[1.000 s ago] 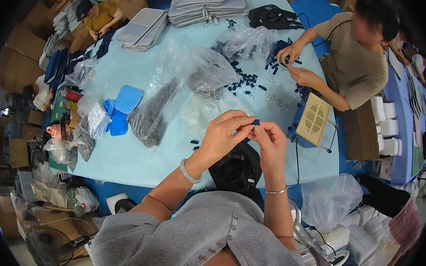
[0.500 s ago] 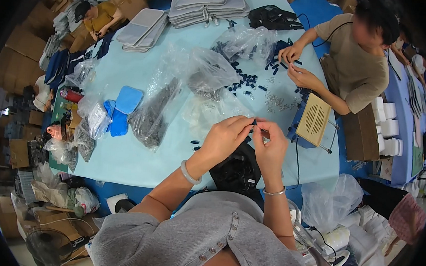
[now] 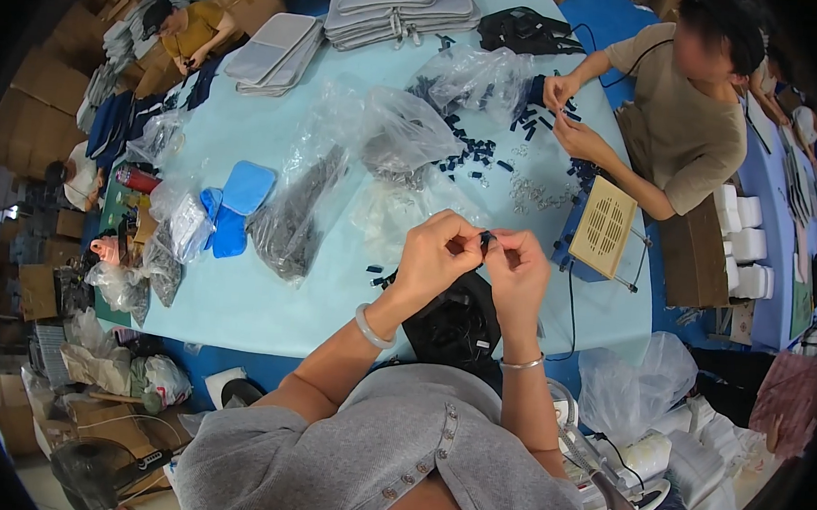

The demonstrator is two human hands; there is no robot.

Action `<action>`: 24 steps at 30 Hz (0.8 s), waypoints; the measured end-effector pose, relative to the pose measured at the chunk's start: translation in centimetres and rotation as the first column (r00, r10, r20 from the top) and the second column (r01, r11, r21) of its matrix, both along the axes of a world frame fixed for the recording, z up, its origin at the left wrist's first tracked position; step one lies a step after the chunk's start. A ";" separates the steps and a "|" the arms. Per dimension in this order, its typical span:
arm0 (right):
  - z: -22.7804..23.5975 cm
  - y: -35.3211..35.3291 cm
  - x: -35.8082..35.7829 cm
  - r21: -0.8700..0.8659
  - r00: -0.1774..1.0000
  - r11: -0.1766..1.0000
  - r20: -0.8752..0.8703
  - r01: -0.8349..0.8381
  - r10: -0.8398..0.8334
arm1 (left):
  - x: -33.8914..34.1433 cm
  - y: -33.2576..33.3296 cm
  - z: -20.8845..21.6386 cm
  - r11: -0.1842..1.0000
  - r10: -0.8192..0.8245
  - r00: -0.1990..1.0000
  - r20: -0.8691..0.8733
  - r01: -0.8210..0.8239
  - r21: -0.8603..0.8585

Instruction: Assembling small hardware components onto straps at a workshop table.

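My left hand [image 3: 439, 257] and my right hand [image 3: 518, 270] meet above the near part of the table, fingertips pinched together. Between them is a small dark navy strip [image 3: 487, 240], partly hidden by the fingers; it looks like a short fabric tab. Below my hands lies a black bag-like item [image 3: 451, 324] at the table's near edge. Farther off, many similar short navy pieces [image 3: 473, 151] are scattered beside a pile of small metal rings [image 3: 530, 194]. A co-worker's hands [image 3: 569, 124] hold something small across the table at the right.
Clear plastic bags [image 3: 293, 218] of dark pieces lie left of my hands. Blue pouches [image 3: 245, 191] sit farther left, and grey cases [image 3: 402, 13] are stacked at the back. A blue and cream box-shaped device [image 3: 602, 231] with a cable stands at the right.
My fingers have shifted their grip, and more of the navy strip now shows between them. The co-worker's hands have moved slightly. At the lower right, the person in pink has shifted.
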State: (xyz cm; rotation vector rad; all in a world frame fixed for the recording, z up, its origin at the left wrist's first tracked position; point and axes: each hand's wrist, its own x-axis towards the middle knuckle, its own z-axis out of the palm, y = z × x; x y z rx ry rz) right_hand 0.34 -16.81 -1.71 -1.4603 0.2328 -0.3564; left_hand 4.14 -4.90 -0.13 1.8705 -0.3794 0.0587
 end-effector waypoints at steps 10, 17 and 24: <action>0.4 0.0 0.1 -0.263 0.992 0.961 0.111 0.087 -0.059 | -0.1 -0.4 -0.1 0.997 -0.019 0.997 0.079 0.013 0.076; 0.0 0.2 0.2 -0.120 0.994 0.988 0.070 0.093 -0.085 | 0.1 -0.7 -1.0 0.998 0.026 0.996 0.089 -0.031 0.052; 0.0 0.4 1.0 0.333 0.989 0.943 0.129 0.024 -0.070 | 0.4 -1.6 -0.7 0.922 0.002 0.992 -0.127 -0.052 -0.383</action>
